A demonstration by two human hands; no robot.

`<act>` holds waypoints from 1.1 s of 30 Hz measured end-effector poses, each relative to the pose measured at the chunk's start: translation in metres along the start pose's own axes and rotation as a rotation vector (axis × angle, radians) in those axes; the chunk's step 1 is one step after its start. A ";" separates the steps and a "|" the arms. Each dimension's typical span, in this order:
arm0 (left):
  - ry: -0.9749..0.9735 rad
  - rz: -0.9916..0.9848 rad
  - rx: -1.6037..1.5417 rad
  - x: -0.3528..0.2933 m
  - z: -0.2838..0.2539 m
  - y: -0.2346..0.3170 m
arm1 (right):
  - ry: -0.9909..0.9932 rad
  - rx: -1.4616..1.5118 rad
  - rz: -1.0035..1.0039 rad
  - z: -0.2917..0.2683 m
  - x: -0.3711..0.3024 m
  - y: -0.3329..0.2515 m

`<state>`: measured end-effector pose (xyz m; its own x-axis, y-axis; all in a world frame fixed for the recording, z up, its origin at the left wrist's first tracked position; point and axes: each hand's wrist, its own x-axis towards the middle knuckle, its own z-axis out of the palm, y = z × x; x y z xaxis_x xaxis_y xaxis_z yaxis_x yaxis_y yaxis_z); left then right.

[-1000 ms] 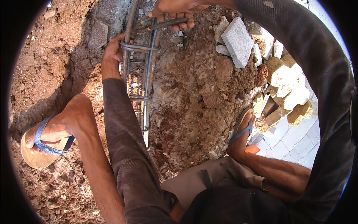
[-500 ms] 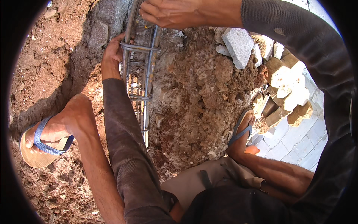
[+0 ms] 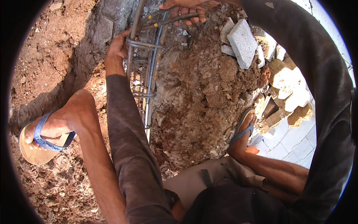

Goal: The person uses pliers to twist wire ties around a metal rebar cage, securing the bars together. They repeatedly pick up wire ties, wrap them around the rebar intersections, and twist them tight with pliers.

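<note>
A long rebar cage (image 3: 150, 84) of steel bars, crossed by bent stirrups (image 3: 143, 45), stands out from the soil at upper centre. My left hand (image 3: 118, 45) is closed around its left bar beside the upper stirrup; some fingers are hidden behind the bar. At the top edge my right hand (image 3: 188, 11) grips a pair of pincers (image 3: 169, 21) with two dark, yellow-marked handles spread apart. Its fingertips curl under the lower handle. The jaws lie against the cage near the left bar, too unclear to make out.
Loose brown soil (image 3: 201, 97) lies around the cage, with a trench edge (image 3: 63, 87) at left. Grey stone slabs (image 3: 243, 43) and broken blocks (image 3: 292, 89) are piled at right, beside light paving (image 3: 294, 142). My sandalled feet (image 3: 52, 130) straddle the cage.
My right hand has shifted slightly right and up, its fingers loosening, and the pincers' handles now show spread apart. My left hand stays on the bar; the view has shifted slightly.
</note>
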<state>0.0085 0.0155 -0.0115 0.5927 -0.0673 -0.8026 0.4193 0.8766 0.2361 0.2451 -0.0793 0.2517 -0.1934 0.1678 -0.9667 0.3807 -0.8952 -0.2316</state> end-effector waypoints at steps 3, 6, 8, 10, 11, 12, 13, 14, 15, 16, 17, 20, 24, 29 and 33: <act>-0.018 0.026 0.024 0.000 -0.002 0.000 | 0.026 -0.154 0.028 0.003 -0.002 0.000; 0.002 0.026 0.035 0.000 -0.001 -0.001 | 0.216 -0.791 -0.104 0.011 0.007 0.001; 0.020 0.013 0.025 -0.001 0.000 0.000 | 0.485 -1.218 -0.296 0.021 0.011 0.006; 0.021 0.001 -0.004 -0.003 0.002 0.001 | 0.833 -1.466 -0.515 0.037 0.009 0.015; 0.054 0.004 -0.015 -0.003 0.003 -0.001 | 0.893 -1.540 -0.581 0.039 0.006 0.020; 0.033 0.014 -0.017 -0.004 0.003 0.000 | 0.902 -1.665 -0.575 0.041 0.002 0.024; 0.012 0.025 -0.020 -0.003 0.003 -0.001 | 0.910 -1.791 -0.568 0.041 -0.003 0.029; -0.007 0.037 -0.023 -0.003 0.003 -0.001 | 0.917 -1.918 -0.560 0.040 -0.005 0.032; -0.006 0.030 -0.026 -0.002 0.002 -0.001 | 0.863 -1.883 -0.526 0.041 -0.005 0.033; -0.005 0.022 -0.028 -0.001 0.001 -0.001 | 0.810 -1.845 -0.493 0.040 -0.004 0.034; 0.004 0.011 -0.019 0.001 0.000 -0.001 | 0.757 -1.803 -0.457 0.042 -0.002 0.034; 0.014 0.000 0.021 0.004 -0.003 -0.001 | 0.743 -1.730 -0.214 0.054 0.015 0.027; -0.036 0.009 -0.037 0.001 -0.002 0.000 | 0.575 -1.318 -0.292 0.045 0.014 0.018; -0.005 -0.001 0.037 -0.003 0.003 0.000 | 0.138 -0.099 0.230 0.000 -0.002 -0.003; -0.031 0.020 0.005 -0.001 0.002 0.001 | -0.004 -0.120 0.112 -0.012 -0.002 -0.011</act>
<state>0.0091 0.0153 -0.0095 0.6218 -0.0646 -0.7805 0.4104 0.8757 0.2544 0.2523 -0.0647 0.2546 -0.1475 0.0680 -0.9867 0.5057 -0.8522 -0.1343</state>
